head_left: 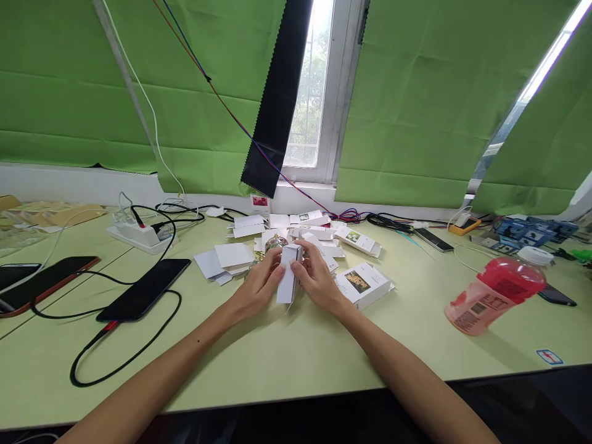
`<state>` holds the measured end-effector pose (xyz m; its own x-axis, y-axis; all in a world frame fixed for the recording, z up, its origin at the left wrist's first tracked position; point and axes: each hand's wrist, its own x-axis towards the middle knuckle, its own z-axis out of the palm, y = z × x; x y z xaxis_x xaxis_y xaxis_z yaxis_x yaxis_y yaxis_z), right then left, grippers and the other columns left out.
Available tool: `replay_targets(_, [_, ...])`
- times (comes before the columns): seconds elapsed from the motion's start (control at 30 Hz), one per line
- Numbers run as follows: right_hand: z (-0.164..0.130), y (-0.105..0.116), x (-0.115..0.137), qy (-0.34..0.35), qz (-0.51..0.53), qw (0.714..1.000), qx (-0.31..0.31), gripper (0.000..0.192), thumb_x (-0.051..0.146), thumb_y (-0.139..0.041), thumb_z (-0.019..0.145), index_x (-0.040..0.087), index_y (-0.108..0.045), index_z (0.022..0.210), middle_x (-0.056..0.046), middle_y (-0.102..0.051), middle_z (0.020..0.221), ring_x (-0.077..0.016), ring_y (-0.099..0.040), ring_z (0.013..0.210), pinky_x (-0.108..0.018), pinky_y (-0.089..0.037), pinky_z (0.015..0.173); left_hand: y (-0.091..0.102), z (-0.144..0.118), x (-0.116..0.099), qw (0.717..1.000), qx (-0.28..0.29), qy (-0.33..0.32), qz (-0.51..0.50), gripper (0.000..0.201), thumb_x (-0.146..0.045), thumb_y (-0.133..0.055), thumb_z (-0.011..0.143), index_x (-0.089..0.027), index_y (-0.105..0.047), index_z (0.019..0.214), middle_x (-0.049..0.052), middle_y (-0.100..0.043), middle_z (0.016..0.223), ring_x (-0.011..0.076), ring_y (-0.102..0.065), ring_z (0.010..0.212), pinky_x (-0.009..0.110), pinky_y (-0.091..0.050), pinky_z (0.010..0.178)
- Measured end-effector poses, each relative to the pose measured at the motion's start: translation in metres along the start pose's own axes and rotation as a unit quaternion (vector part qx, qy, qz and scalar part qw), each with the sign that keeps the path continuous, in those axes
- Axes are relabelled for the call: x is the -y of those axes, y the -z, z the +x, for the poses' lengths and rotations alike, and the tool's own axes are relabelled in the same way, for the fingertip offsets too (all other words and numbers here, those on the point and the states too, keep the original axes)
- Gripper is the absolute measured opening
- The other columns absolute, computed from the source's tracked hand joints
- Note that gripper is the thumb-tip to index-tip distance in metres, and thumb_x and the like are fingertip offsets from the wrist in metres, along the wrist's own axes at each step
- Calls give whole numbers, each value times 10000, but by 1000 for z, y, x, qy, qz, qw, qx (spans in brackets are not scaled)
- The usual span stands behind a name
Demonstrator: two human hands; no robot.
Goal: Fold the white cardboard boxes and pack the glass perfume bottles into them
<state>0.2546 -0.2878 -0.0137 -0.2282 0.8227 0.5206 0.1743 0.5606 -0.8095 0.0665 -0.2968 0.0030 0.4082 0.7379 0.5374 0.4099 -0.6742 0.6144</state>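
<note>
Head view: red bottle (pixel 497 290) beside boxes (pixel 296 237).

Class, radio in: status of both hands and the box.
Left hand and right hand both gripping small white box. Loose cartons behind. Nothing in the way.

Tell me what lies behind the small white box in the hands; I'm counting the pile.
Behind the small white box, more white boxes lie scattered, plus something shiny. The hands cover whatever lies directly beneath.

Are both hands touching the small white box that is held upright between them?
Touching. The head view shows left hand and right hand with fingertips pressed on the small white box from each side, no gap.
</note>
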Motion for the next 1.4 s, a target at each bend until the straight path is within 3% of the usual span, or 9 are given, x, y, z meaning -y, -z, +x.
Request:
replay_targets(0.3, [-1,1,0,3,7,1000,13,468,460,-576,1005,282,-462,1423,-73,-556,1272,-141,-575,780,-332,-551,732,0,-1,1,999,1,-5,45,344,-393,-352,1068,-162,-509,1269,70,-631,834,217,-586,718,341,-490,677])
replay_targets(0.57, [-1,-1,-1,5,15,1000,6,483,475,-586,997,281,-465,1422,-82,-544,1278,-145,-601,799,-323,-567,719,-2,-1,2,999,-20,-16,42,386,-392,-345,1074,-159,-547,1306,137,-693,992,242,-647,827,380,-542,762])
replay_targets(0.9, [-2,-4,-3,14,15,1000,-5,476,469,-604,981,285,-477,1402,-76,-552,1281,-123,-559,741,-290,-530,651,-4,-1,0,996,-69,-40,51,389,-460,-312,1099,-184,-566,1202,87,-694,1062,216,-670,875,346,-534,776])
replay_targets(1.1, [-2,-4,-2,-2,22,1000,0,468,472,-584,993,288,-475,1409,-67,-606,1201,-131,-558,717,-292,-528,641,-7,-1,6,993,-87,-68,49,321,-314,-375,1098,-224,-509,1375,99,-689,1191,171,-680,833,325,-569,749])
replay_targets(1.27, [-2,-5,-1,-9,45,999,-6,456,482,-572,998,283,-481,1399,-53,-643,1088,-149,-595,718,-302,-539,634,-8,-1,12,988,-68,-129,52,521,-215,-473,1046,-337,-380,1544,120,-577,1363,187,-693,946,327,-614,754])
replay_targets(1.4, [0,-5,-1,-6,79,997,-10,443,499,-557,1004,284,-481,1383,-63,-624,1135,-145,-606,699,-295,-529,579,-5,0,12,981,-49,-165,87,657,-190,-470,1037,-411,-256,1617,134,-515,1401,213,-662,1014,340,-617,770])
